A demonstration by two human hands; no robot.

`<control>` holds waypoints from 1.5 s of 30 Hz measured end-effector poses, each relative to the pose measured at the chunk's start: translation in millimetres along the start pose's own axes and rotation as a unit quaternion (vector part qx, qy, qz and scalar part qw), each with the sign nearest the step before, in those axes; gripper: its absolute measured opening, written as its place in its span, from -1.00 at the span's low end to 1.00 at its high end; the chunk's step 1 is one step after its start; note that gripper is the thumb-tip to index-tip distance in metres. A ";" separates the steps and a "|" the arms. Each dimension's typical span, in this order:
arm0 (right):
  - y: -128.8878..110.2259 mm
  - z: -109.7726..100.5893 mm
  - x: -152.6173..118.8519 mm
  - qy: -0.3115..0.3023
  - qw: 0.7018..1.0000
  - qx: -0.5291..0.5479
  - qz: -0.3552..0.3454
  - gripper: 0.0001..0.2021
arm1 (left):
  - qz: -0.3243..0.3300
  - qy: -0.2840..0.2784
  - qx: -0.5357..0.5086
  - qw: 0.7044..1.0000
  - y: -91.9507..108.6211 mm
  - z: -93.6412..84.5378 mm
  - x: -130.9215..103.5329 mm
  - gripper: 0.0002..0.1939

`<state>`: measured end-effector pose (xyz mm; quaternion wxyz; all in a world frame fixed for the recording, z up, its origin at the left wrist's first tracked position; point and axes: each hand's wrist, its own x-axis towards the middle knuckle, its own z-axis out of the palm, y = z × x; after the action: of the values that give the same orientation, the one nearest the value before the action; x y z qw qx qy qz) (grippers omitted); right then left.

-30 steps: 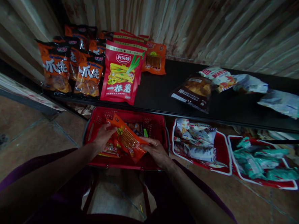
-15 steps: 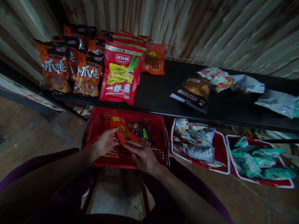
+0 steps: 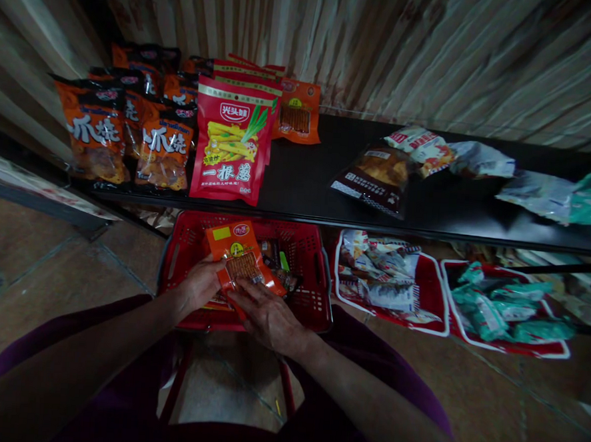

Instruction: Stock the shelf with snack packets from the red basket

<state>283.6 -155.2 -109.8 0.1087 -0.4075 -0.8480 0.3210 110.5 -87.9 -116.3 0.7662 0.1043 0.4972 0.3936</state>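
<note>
Above the red basket (image 3: 174,267), an orange snack packet (image 3: 241,264) with a clear window is between my hands. My left hand (image 3: 202,281) grips its left edge, the thumb hidden. My right hand (image 3: 270,313) is closed on the lower right part, fingers lying over its front. More packets lie in the basket beneath, among them a dark one (image 3: 270,249) with a bright green patch; they are partly covered by my hands and the held packet.
On the black shelf (image 3: 298,181) stand red snack bags (image 3: 233,137), orange-and-black bags (image 3: 165,143) and another orange packet (image 3: 298,111). A brown bread bag (image 3: 373,179) and pale packets (image 3: 482,159) lie rightward. Two white-rimmed baskets (image 3: 448,304) hold white and green packets.
The orange packet has been raised and turned face up towards me, so more of its front shows. My left hand has shifted slightly left and now grips its edge. The view has moved slightly.
</note>
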 end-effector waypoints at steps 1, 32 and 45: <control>0.0 -1.9 -0.5 -0.006 1.000 0.016 -0.009 -0.42 | -0.006 0.006 0.004 1.000 0.2 -0.4 0.0 -0.75; 49.1 -26.3 22.2 0.305 0.670 0.564 0.373 -0.66 | -0.155 -0.093 0.059 0.982 -1.2 -4.7 -13.9 -0.72; 51.8 -27.4 20.5 0.319 0.652 0.582 0.367 -0.71 | -0.177 -0.041 0.029 0.983 0.5 7.4 -11.5 -0.75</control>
<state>314.9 -103.2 -123.1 0.4604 -0.6159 -0.1823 0.6127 114.3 -94.0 -104.7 0.8403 0.0526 0.4869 0.2327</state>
